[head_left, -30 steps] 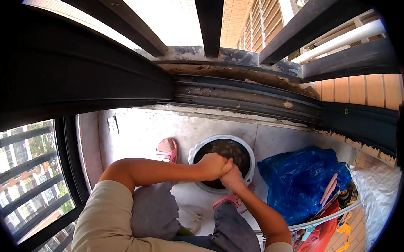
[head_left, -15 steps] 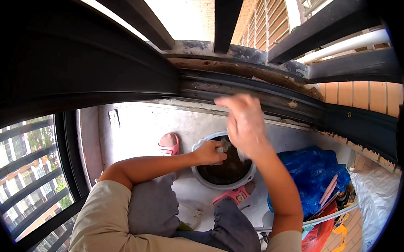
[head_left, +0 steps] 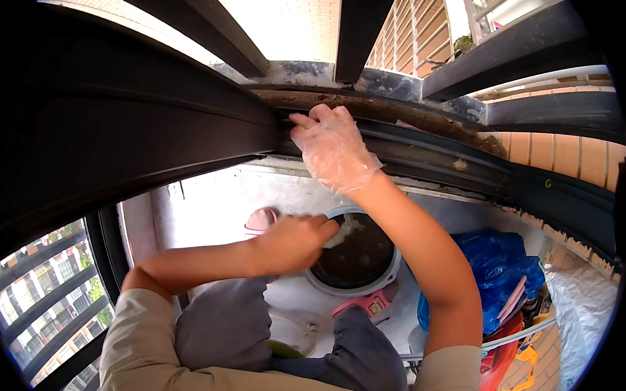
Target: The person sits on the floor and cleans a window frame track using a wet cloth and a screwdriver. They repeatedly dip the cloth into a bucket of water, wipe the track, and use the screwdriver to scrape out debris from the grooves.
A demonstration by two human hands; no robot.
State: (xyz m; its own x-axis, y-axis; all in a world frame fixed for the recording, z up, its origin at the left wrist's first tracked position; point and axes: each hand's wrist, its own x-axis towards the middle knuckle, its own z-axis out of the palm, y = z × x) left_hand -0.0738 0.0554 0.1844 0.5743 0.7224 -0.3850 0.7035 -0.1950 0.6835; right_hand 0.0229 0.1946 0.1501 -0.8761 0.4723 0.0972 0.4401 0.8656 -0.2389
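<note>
My right hand (head_left: 334,153), in a clear disposable plastic glove, is at the dark window track (head_left: 392,139), near the end of the large dark frame. Its fingers are bent down into the track, and their tips are hidden, so whatever they hold does not show. Bare and closed, my left hand (head_left: 295,242) is at the left rim of a pale bucket (head_left: 342,290) of murky brown water (head_left: 355,260). A crumpled, whitish, wet-looking piece (head_left: 346,232) hangs from its fingers over the water; I cannot tell whether it is cloth or plastic.
Dark bars (head_left: 365,37) stand beyond the track, with brown dirt (head_left: 310,99) along the ledge. A blue plastic bag (head_left: 491,273) and a red bag (head_left: 500,364) lie at the right, beside a silvery sheet (head_left: 580,319). Pink slippers (head_left: 375,303) are near the bucket.
My right hand has moved left and away from me, down onto the window track. My left hand has drawn back left from over the bucket, the whitish piece still in its fingers.
</note>
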